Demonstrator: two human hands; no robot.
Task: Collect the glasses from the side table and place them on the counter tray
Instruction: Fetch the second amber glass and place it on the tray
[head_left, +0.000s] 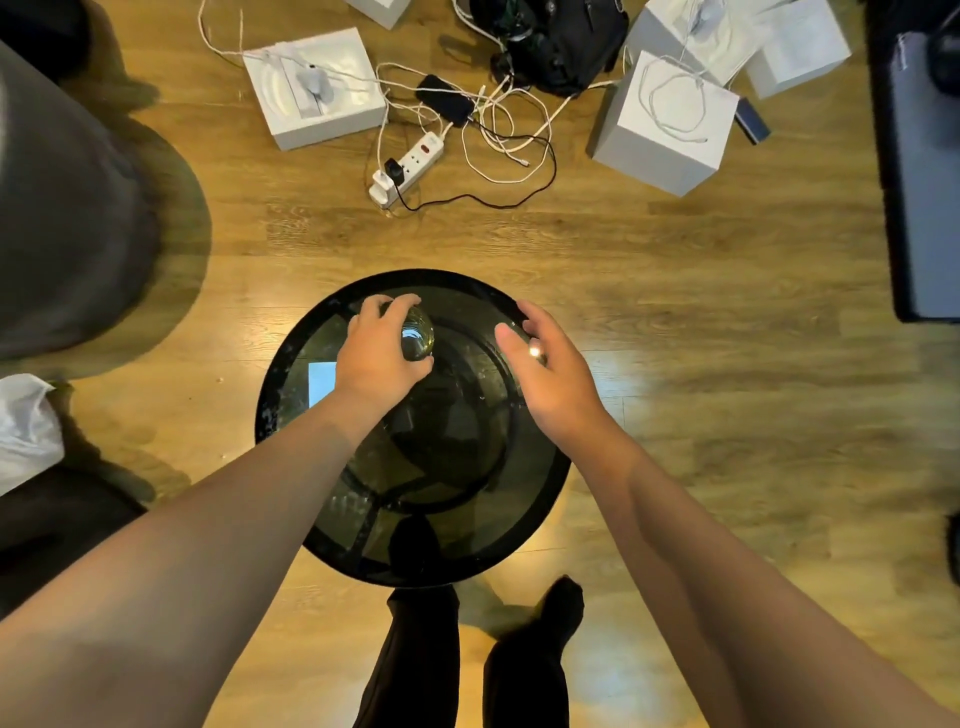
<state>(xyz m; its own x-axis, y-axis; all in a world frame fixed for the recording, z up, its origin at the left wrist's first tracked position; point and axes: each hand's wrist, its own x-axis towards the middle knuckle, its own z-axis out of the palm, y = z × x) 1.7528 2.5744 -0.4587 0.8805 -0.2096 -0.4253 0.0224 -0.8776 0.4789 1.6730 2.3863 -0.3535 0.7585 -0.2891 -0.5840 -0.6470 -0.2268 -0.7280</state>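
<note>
A round black side table with a dark glass top stands on the wooden floor below me. My left hand is wrapped around a clear drinking glass standing on the table's far left part. My right hand hovers over the table's far right rim, fingers curled around something small and shiny; a bright glint shows at the thumb, and I cannot tell whether it is a second glass. No counter tray is in view.
A white power strip with tangled cables, several white boxes and a black bag lie on the floor beyond the table. A dark rounded seat is at the left, dark furniture at the right. My legs stand by the table.
</note>
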